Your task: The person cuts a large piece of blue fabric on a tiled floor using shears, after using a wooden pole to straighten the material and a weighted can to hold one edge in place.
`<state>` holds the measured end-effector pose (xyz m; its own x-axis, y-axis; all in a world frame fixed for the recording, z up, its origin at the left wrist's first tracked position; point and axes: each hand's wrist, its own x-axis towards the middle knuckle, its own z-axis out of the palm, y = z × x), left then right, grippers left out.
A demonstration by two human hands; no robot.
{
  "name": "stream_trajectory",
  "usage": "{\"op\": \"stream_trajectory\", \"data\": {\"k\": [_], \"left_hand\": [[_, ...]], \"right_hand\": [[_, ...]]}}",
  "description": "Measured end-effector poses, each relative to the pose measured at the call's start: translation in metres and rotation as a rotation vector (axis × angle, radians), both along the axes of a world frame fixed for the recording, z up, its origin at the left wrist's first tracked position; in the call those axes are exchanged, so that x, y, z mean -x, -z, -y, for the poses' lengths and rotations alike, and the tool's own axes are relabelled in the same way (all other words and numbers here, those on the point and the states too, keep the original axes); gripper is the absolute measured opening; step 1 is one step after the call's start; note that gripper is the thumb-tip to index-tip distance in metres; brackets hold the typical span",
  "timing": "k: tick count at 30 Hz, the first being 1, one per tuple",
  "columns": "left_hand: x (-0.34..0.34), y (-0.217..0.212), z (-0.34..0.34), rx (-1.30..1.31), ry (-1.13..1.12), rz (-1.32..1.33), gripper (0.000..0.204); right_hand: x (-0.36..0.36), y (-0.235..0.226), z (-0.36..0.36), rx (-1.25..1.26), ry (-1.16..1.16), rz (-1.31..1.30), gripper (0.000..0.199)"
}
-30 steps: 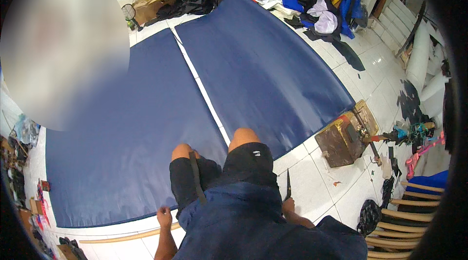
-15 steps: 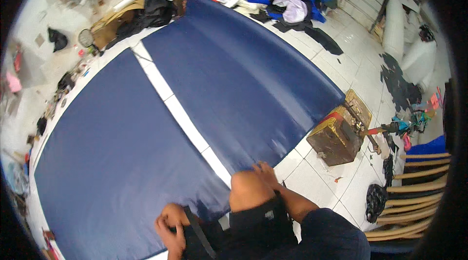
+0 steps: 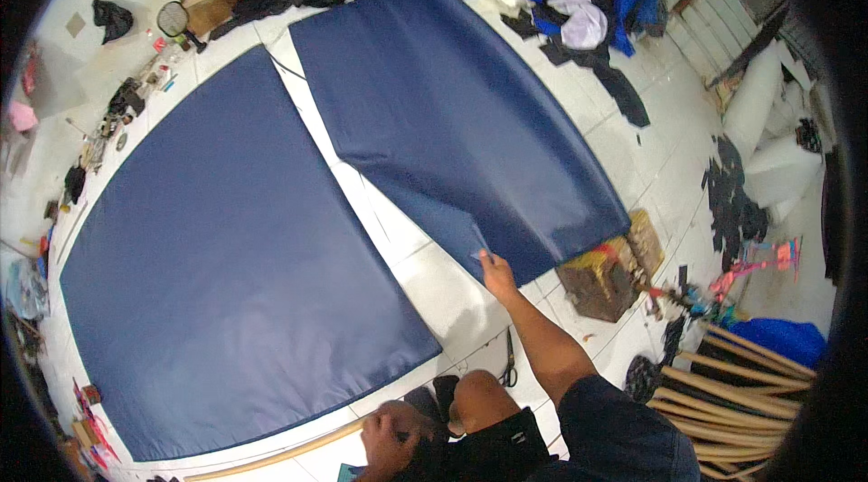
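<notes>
A dark blue sheet of smooth, leather-like material (image 3: 235, 247) lies flat on the left. Beside it, a second blue sheet (image 3: 470, 138) curves up into a roll along its far right side. My right hand (image 3: 495, 272) pinches this second sheet's near corner, which is lifted and folded back so that its duller underside shows. Low in the view, my left hand (image 3: 387, 439) rests at my bent knee with its fingers loosely curved and partly seen, holding nothing visible. A dark-handled tool like scissors (image 3: 510, 361) lies on the floor between my right arm and leg.
A worn block (image 3: 599, 283) stands at the roll's near end. Several pale curved rods (image 3: 723, 401) lie at lower right; another long rod (image 3: 280, 453) runs below the left sheet. Heaped fabric scraps (image 3: 579, 16) lie at the back, clutter (image 3: 117, 116) along the left wall.
My right hand has moved forward and raised the right sheet's near corner, folding it back and widening the gap between sheets. My left hand has shifted right along with my knees, and the view has turned.
</notes>
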<state>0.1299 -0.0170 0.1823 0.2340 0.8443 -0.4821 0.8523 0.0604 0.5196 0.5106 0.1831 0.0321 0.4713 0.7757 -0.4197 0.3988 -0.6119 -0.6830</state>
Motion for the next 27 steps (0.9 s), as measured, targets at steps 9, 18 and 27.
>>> {"op": "stream_trajectory", "data": {"k": [9, 18, 27], "left_hand": [[-0.103, -0.025, -0.136, 0.235, -0.314, 0.128, 0.052], [-0.262, -0.186, -0.453, 0.336, -0.285, 0.426, 0.081], [-0.269, -0.192, -0.402, 0.16, 0.092, 0.27, 0.062]], "right_hand": [[-0.003, -0.271, -0.043, -0.213, 0.332, -0.076, 0.06], [-0.044, -0.396, -0.038, 0.149, -0.66, -0.063, 0.045], [-0.004, -0.442, -0.307, 0.071, -0.763, -0.02, 0.062]]}}
